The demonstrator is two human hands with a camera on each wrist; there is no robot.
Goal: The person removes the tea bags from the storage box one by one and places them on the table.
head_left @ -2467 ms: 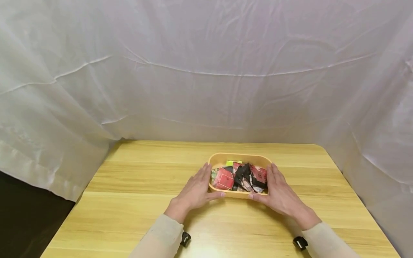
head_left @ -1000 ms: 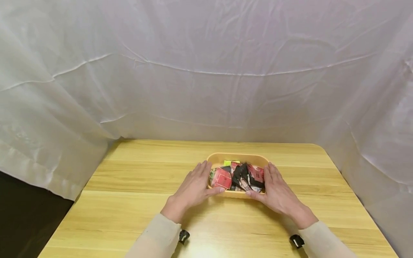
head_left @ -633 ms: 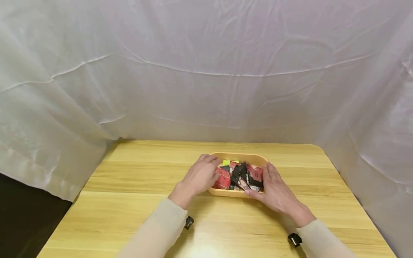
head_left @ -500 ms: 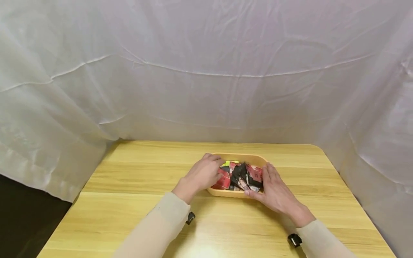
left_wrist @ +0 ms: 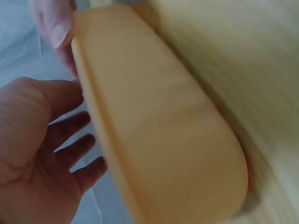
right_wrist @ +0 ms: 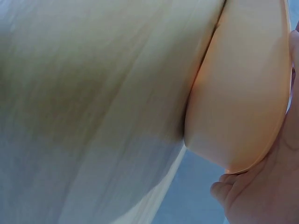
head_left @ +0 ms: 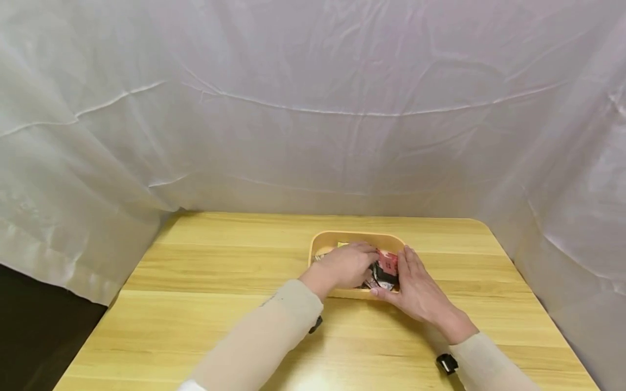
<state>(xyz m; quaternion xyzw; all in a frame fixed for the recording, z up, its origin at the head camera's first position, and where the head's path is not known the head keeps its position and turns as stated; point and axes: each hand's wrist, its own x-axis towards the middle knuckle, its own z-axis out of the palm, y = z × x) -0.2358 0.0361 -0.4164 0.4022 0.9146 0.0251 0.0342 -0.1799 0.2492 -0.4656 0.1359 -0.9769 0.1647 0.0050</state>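
Observation:
A yellow-orange plastic basket [head_left: 359,235] with rounded corners stands on the wooden table. Small flat packets, red and black, fill it; a red one [head_left: 388,263] shows at the right. My left hand [head_left: 346,265] reaches over the front rim into the basket, fingertips down among the packets. In the left wrist view its fingers are spread and loosely bent beyond the rim, with nothing seen between them. Against the basket's right end my right hand [head_left: 421,293] rests with straight fingers, its thumb at the front rim. My left hand hides most of the packets.
The wooden table [head_left: 210,260] spreads out around the basket. Pale fabric [head_left: 313,136] hangs behind it and along both sides. A dark area [head_left: 44,326] lies beyond the table's left edge. Each wrist carries a black strap device.
My left hand has left the basket's left end and moved right over the rim, into the middle of the packets. My right hand has stayed at the right end.

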